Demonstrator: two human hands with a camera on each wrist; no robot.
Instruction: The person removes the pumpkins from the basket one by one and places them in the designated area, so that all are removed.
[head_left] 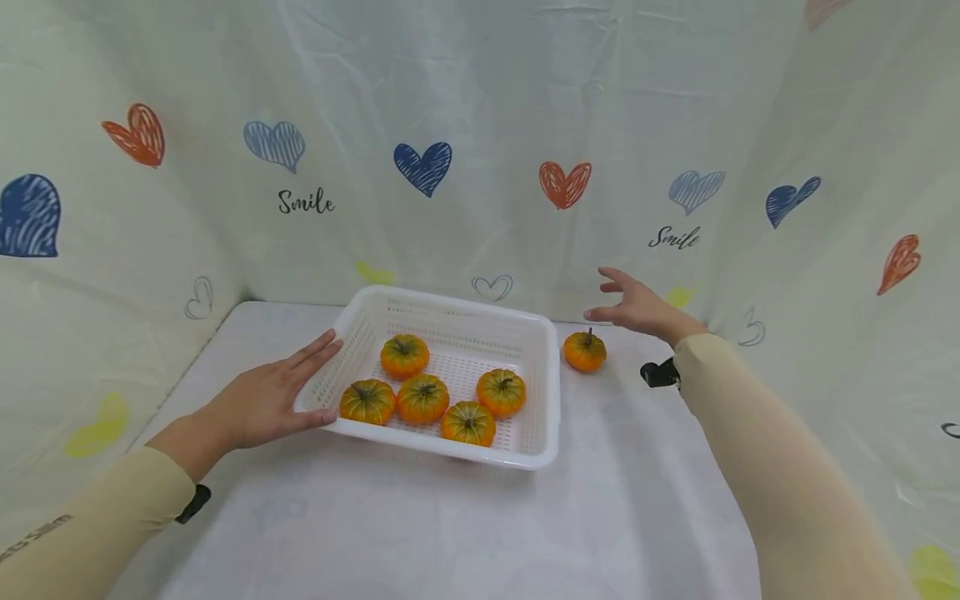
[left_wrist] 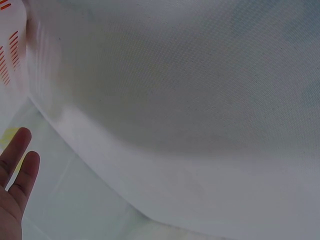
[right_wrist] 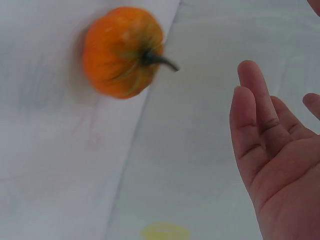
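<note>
A white plastic basket (head_left: 543, 392) with perforated walls stands on the table, and several small orange-green pumpkins (head_left: 423, 398) lie in it. My left hand (head_left: 273, 396) rests against the basket's left side, fingers straight and thumb by the near rim. In the left wrist view two fingers (left_wrist: 27, 175) of it show near the basket wall (left_wrist: 12, 45). Outside the basket, just right of it, sits a single pumpkin (head_left: 585, 352) with its stem up. Above that pumpkin my right hand (head_left: 637, 308) hovers with fingers spread, apart from it; the right wrist view shows the palm holding nothing.
A white cloth covers the table (head_left: 420, 525). Behind it and along both sides hangs a pale curtain (head_left: 495, 100) printed with hearts and the word "Smile". The lone pumpkin lies close to the table's back edge.
</note>
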